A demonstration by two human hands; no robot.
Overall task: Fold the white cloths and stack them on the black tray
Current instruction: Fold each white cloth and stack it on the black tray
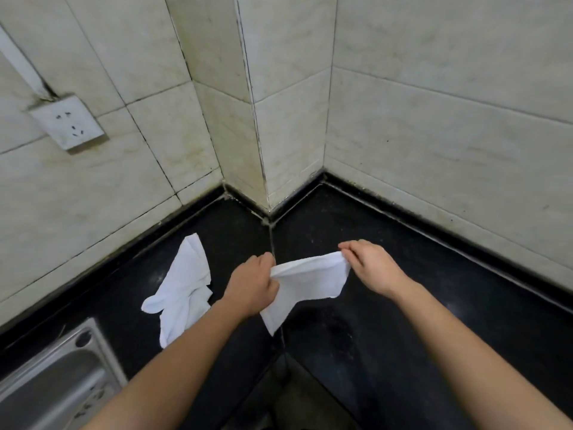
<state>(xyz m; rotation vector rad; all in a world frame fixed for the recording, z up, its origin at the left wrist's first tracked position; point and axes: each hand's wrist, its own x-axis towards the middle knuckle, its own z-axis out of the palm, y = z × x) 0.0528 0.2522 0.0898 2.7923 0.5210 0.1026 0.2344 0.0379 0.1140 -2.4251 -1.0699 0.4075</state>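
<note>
I hold one white cloth (305, 282) stretched between both hands above the black countertop (403, 305). My left hand (252, 282) grips its left end in curled fingers. My right hand (370, 263) pinches its upper right corner. The cloth's lower part hangs down toward me in a point. A second white cloth (183, 288) lies crumpled on the counter to the left of my left forearm. No black tray is in view.
Tiled walls (434, 119) close the counter in a corner behind my hands. A steel sink (52, 377) sits at the lower left. A wall socket (66, 121) is on the left wall.
</note>
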